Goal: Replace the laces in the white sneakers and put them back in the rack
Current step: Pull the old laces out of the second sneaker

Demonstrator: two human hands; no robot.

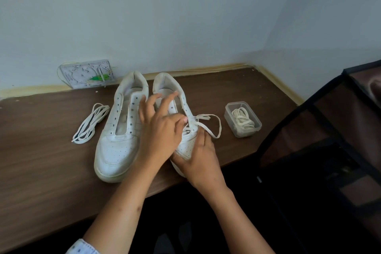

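Note:
Two white sneakers stand side by side on a brown table, toes toward me. The left sneaker has bare eyelets and no lace. The right sneaker carries a white lace through its lower eyelets, with a loose loop trailing to the right. My left hand lies over the right sneaker's tongue; its thumb and a finger pinch the lace at the eyelets while the other fingers spread upward. My right hand grips the right sneaker's toe, thumb on top. The hands hide the shoe's middle.
A loose white lace lies left of the shoes. A clear plastic box with cream laces inside sits at the right. A dark fabric shoe rack stands past the table's right end. A cracked wall plate leans at the back.

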